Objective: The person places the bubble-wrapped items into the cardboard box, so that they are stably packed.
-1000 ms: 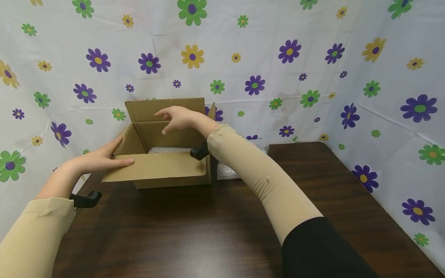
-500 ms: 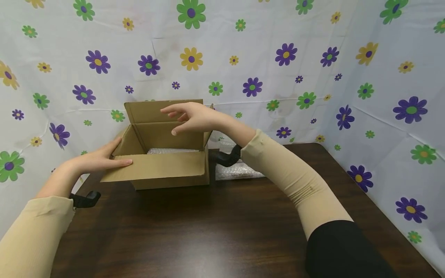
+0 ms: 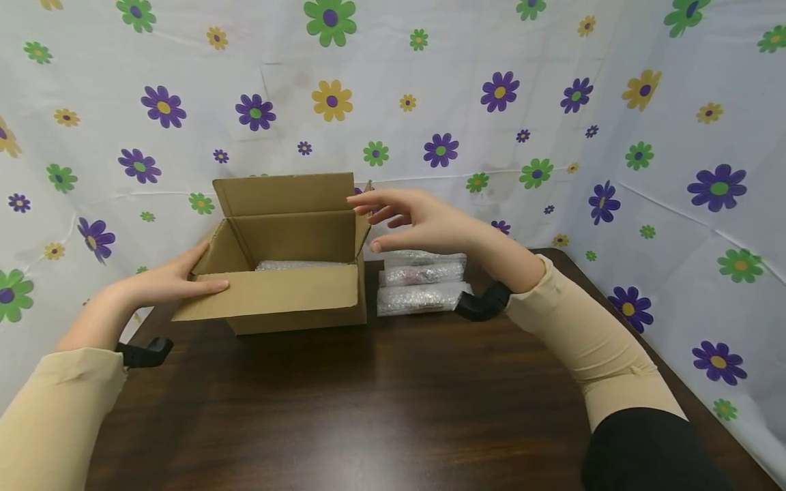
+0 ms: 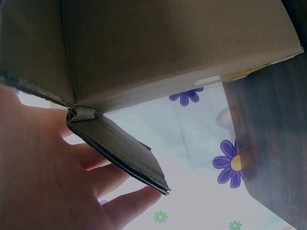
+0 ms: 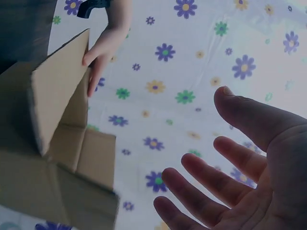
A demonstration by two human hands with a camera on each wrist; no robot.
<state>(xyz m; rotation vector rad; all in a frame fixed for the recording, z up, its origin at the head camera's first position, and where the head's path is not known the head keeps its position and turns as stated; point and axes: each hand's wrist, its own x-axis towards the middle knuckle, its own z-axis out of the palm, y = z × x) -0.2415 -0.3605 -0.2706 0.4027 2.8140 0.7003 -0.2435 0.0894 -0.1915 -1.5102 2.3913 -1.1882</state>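
Note:
An open cardboard box (image 3: 303, 319) stands on the table with its flaps spread. My left hand (image 3: 153, 289) grips its near left corner, thumb lying over the front flap (image 3: 282, 292). In the left wrist view, that hand's fingers (image 4: 129, 203) spread behind the side flap (image 4: 127, 148). Something wrapped in bubble wrap (image 3: 297, 264) shows at the bottom of the box. To the box's right, in the air, hovers my right hand (image 3: 430, 221), fingers loosely extended and holding nothing. The right wrist view shows its palm (image 5: 254, 196) and separated fingers.
Several bubble-wrapped bundles (image 3: 420, 298) lie in a stack of rows right of the box, partly under my right forearm. The dark wooden table (image 3: 368, 402) meets a flower-printed cloth (image 3: 467, 82) behind and at the sides.
My right hand has moved rightward from over the box to beside it, bringing the bubble-wrapped bundles into view. My left hand stays on the box corner.

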